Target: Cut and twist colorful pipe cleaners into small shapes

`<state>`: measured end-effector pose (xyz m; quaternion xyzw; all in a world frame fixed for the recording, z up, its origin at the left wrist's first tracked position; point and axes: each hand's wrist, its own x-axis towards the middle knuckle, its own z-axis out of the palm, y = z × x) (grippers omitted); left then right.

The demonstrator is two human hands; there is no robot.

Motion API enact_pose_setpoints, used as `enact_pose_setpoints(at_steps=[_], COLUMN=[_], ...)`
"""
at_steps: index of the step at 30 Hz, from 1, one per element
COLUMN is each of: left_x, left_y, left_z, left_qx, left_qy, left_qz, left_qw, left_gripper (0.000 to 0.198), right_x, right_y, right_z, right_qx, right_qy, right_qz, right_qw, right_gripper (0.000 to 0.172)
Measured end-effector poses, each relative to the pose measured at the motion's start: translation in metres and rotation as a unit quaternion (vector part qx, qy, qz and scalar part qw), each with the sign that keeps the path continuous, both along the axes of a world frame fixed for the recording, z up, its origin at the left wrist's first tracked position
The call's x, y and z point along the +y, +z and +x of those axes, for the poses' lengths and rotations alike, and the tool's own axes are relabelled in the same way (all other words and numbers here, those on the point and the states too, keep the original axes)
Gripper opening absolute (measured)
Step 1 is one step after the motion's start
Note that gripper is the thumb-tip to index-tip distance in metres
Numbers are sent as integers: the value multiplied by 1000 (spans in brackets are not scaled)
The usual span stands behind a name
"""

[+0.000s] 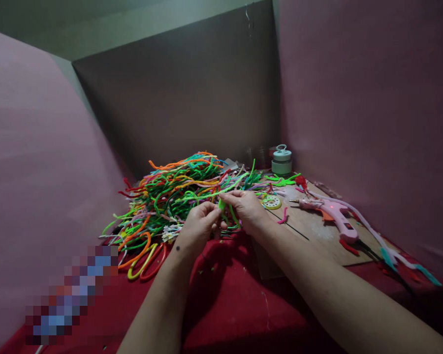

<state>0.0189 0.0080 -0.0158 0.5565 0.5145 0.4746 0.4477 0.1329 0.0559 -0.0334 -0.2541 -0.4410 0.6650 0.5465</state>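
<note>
Between my two hands is a bright green pipe cleaner [222,203], part of it bunched or bent at my fingertips. My left hand [204,219] pinches it from the left with thumb and forefinger. From the right, my right hand [245,207] grips it close by, fingers pressed together. A lighter green length stretches out above my fingers, and I cannot tell whether it belongs to the held piece. Just behind my hands lies a big tangled heap of pipe cleaners [162,191] in green, orange, red, yellow and pink.
A pink glue gun [335,211] with a small red light rests on a brown board [317,246] at the right. Behind it stand a pale green lidded jar [281,161] and a round yellow-rimmed disc [271,202]. Scissors with red and yellow handles [142,265] lie left on the red cloth [229,305].
</note>
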Motion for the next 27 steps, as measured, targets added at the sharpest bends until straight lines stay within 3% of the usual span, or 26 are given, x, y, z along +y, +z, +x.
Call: enact_pose_setpoints(at_steps=[2,9,14,19,27], left_x=[-2,-2,-2,0,4], left_y=[2,1,2,4,6], left_z=[0,-7,-8,-15,-24], left_qx=[14,-92,-67,-119,-152], left_qy=[-5,-69,-74,-95,38], left_qz=[11,-35,-63,-84,16], left_qw=[1000,993,993,985,988], left_gripper=[17,19,15,16,23], right_x=[0,0,-2,-6,-3], right_y=[1,5,5,8,3], right_z=[-1,0,1,1,7], right_qx=[8,20,38,-4,-132], right_qy=[-19,-33,-38,-7,93], right_qz=[-2,-20,16,52,61], right_qw=[1000,999,998,999,985], right_gripper=[22,17,18,22,21])
